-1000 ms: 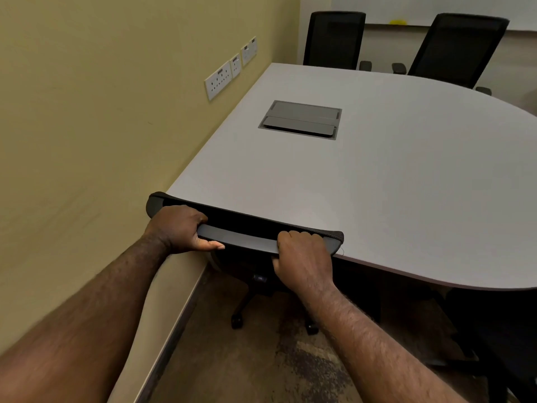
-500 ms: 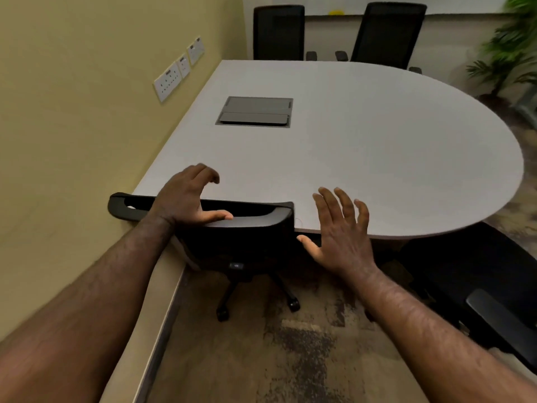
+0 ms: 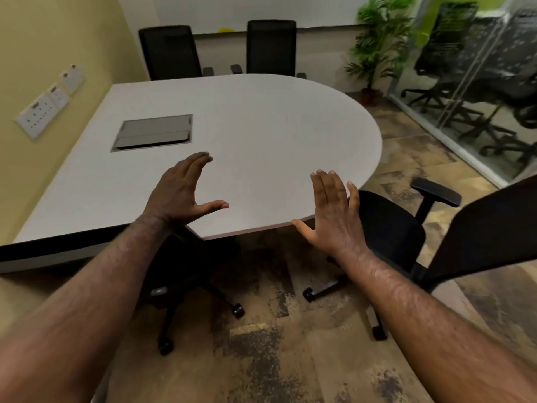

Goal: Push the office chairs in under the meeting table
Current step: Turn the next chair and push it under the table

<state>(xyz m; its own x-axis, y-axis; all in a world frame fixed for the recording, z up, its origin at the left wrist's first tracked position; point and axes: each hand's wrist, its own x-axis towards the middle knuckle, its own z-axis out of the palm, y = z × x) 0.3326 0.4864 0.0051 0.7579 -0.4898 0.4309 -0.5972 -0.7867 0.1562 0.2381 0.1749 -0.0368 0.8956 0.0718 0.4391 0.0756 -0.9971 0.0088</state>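
— What sort of room am I seeing?
— An office meeting room: a white rounded counter, black mesh office chairs, a glass partition wall, a row of white wall sockets.

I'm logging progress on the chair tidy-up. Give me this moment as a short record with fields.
left hand: open, above the table, holding nothing
right hand: open, at the table's near edge, holding nothing
near-left chair: tucked under the meeting table
near-right chair: seat clear of the table, turned at an angle, not yet pushed in
far chairs: two, close against the far edge
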